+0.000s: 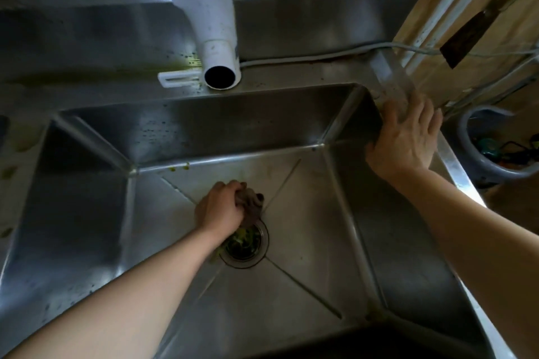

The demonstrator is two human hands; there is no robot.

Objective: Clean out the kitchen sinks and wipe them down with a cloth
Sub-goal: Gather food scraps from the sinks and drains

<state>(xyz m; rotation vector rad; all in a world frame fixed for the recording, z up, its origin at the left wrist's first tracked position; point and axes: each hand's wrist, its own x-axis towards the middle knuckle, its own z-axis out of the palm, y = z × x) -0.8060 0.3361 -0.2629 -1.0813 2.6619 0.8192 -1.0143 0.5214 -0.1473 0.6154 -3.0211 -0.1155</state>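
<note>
Steel sink [291, 285], 1 cloth [250, 207], 2 hands

I see a wide white plastic pipe [204, 9] coming down at the top centre, its dark open mouth facing me. Just left of the pipe's mouth lies a small white slotted bracket [178, 79]. A grey cable [306, 56] runs from the pipe's right side toward pale wooden boards [455, 23]. Below those boards, well right of the pipe, sits a pale round bucket [495, 146] holding tangled items I can't identify.
</note>
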